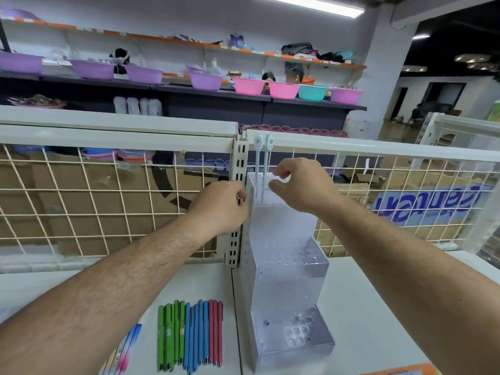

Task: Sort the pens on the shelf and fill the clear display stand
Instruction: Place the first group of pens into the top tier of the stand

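A clear stepped display stand [289, 282] stands on the white shelf, its tiers pierced with round holes. Two white pens [263, 163] with round tops stand upright in its top tier. My left hand [221, 207] grips the stand's upper left edge with curled fingers. My right hand [300, 182] hovers at the top tier just right of the two pens, thumb and fingers curled in a pinch; whether they hold anything is unclear. On the shelf left of the stand lies a row of green, blue and red pens [190, 334]. A few pink-and-blue pens [124, 353] lie further left, partly hidden by my left forearm.
A white wire-mesh back panel [94, 201] and a slotted upright post [238, 201] rise behind the shelf [378, 307]. Cardboard boxes sit behind the mesh. An orange item [400, 370] lies at the front right edge. Shelves with coloured basins and people are beyond.
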### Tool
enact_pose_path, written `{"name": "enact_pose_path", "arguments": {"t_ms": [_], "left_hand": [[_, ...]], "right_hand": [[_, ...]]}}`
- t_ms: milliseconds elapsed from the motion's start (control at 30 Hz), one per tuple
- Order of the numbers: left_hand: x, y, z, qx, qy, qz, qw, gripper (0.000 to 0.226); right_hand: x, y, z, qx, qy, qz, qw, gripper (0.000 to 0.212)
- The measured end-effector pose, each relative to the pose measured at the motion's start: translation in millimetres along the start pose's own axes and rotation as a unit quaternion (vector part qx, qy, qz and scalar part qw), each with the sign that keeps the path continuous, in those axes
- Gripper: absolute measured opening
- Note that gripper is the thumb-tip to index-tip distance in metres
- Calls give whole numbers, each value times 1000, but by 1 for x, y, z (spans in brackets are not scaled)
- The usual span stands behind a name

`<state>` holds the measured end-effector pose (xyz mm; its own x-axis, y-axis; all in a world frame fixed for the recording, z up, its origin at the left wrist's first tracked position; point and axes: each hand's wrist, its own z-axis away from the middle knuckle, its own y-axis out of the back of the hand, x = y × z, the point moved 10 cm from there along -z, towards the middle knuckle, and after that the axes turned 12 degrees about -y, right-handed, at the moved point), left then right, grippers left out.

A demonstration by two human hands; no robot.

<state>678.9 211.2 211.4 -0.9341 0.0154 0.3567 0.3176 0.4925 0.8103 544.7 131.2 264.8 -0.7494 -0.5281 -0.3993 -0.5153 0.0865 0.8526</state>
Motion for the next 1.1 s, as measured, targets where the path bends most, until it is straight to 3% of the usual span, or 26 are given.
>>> {"name": "enact_pose_path", "arguments": {"t_ms": [233, 533, 800, 1100], "left_hand": [[4, -12, 33, -19, -44, 11, 999, 18], [10, 0, 87, -27, -26, 40, 998, 9], [-2, 13, 164, -38, 69, -2, 997, 7], [-50, 24, 252, -46, 160, -32, 986, 19]], "right_hand": [[-8, -31, 55, -75, -13, 101, 992, 32], [-12, -51, 108, -127, -28, 66, 989, 37], [-38, -73, 162, -180, 38, 31, 982, 34], [-90, -129, 213, -242, 120, 16, 963, 37]]}}
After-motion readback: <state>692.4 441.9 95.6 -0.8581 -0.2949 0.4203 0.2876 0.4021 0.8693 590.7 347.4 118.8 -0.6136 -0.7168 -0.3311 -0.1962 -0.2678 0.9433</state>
